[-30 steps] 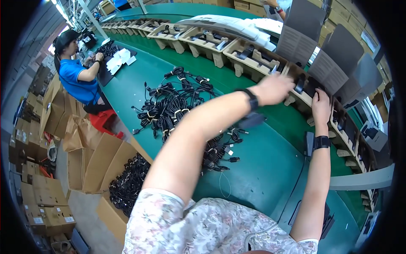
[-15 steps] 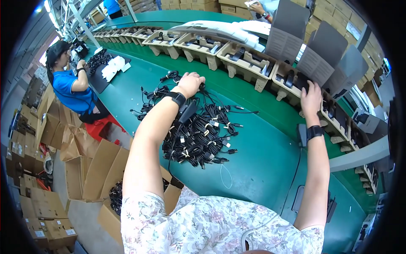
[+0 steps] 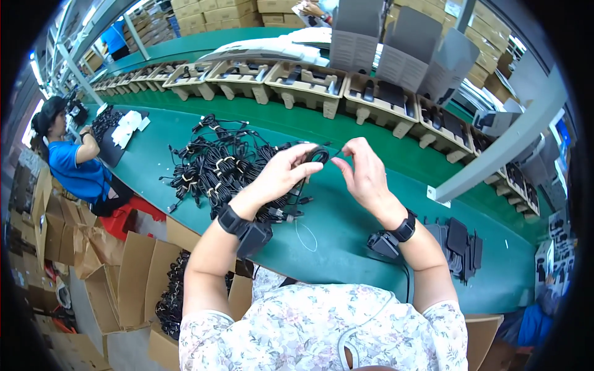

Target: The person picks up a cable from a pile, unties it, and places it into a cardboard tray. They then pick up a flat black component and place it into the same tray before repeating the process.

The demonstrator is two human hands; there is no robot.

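Observation:
My left hand is closed round a coiled black cable, the loop held up between thumb and fingers above the green table. Just right of the coil is my right hand, its thumb and forefinger apart and facing the cable; I see nothing held in it. A large pile of bundled black cables with pale ties lies left of and under my left hand. A loop of thin white string lies near the pile.
Pulp trays with black parts line the far side, some with upright grey lids. Dark flat parts lie at right. A grey post rises nearby. A co-worker in blue sits left. Cartons stand below.
My left hand has come off the cable pile with a coiled cable. My right hand has left the pulp trays and moved in beside it. The view has turned to the right.

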